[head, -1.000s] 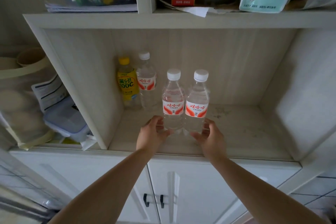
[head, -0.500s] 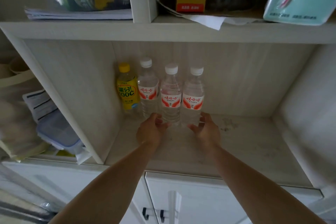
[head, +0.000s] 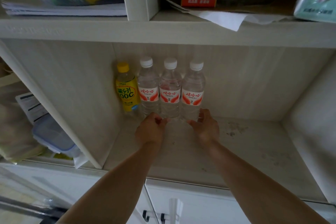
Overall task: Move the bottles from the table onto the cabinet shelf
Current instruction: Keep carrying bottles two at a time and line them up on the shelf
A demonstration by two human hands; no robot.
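Note:
Four bottles stand in a row at the back of the cabinet shelf [head: 236,151]: a yellow drink bottle [head: 126,89] and three clear water bottles with red-and-white labels and white caps. My left hand [head: 151,130] holds the base of the middle water bottle [head: 170,89], its fingers curled and partly covering the foot of the left water bottle [head: 148,87]. My right hand [head: 206,126] curls thumb and fingers round the base of the right water bottle [head: 193,91]. All the bottles stand upright, side by side.
The shelf floor to the right of the bottles is bare and a little stained. A divider wall [head: 60,107] closes the left side, with a plastic box [head: 52,136] and bags beyond it. The upper shelf [head: 163,29] carries papers and boxes. Cabinet doors [head: 181,209] lie below.
Both hands have pushed the two water bottles from the shelf's front to the back, into line with the yellow bottle and the other water bottle. The camera has moved closer.

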